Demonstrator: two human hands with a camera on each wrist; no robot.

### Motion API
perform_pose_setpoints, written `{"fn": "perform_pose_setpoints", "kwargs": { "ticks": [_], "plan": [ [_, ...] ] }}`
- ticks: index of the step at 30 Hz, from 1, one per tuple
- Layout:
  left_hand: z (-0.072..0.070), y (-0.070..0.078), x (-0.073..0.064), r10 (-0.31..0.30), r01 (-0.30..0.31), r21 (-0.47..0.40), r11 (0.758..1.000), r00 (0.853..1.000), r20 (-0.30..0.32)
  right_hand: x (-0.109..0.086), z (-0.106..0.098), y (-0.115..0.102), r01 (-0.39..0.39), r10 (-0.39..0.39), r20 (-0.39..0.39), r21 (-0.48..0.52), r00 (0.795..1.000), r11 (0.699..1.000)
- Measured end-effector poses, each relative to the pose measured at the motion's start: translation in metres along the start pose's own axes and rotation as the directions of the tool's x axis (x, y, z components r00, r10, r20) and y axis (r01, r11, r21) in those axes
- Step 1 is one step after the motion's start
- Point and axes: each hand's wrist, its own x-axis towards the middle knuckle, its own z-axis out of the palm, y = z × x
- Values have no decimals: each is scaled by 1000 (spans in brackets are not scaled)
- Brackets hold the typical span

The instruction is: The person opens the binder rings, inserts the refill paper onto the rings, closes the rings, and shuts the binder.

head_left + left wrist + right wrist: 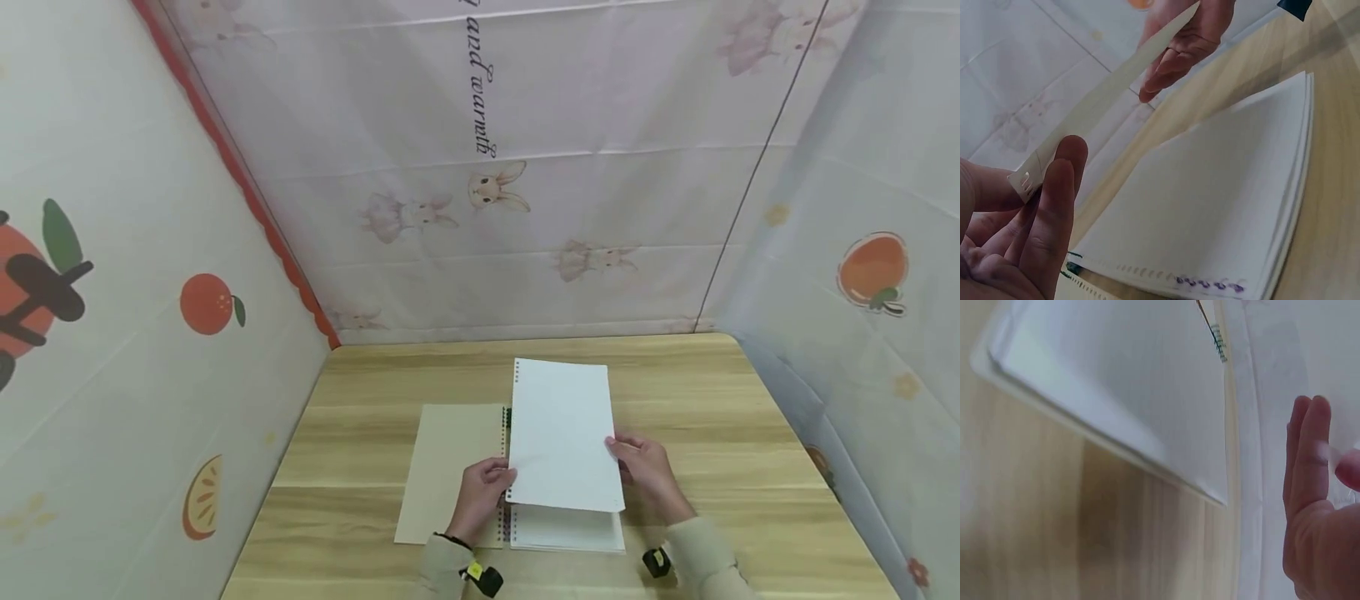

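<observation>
A white sheet of paper (564,433) with punched holes along its left edge is held raised above an open ring-bound notebook (566,531). My left hand (480,497) pinches its lower left edge between thumb and fingers. On the other side, my right hand (647,468) holds the right edge between thumb and fingers. Edge-on in the left wrist view, the sheet (1104,94) slants over the white page stack (1210,181). The notebook's beige cover (457,458) lies folded out to the left. Dark and purple binding rings (1210,284) show along the spine; the sheet hides part of it.
The notebook lies on a wood-grain table (360,375), with bare tabletop on both sides. Printed cloth walls (465,292) rise behind the table and at both sides. A small black device (656,562) sits at the right wrist, another (487,579) at the left.
</observation>
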Motion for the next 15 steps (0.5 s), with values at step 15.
{"fn": "perform_pose_setpoints", "kwargs": {
  "ticks": [15],
  "plan": [
    [-13, -10, -10, -9, 10, -99, 995, 1000, 9, -13, 18, 9, 15, -15, -22, -21, 1000, 1000]
  ]
}}
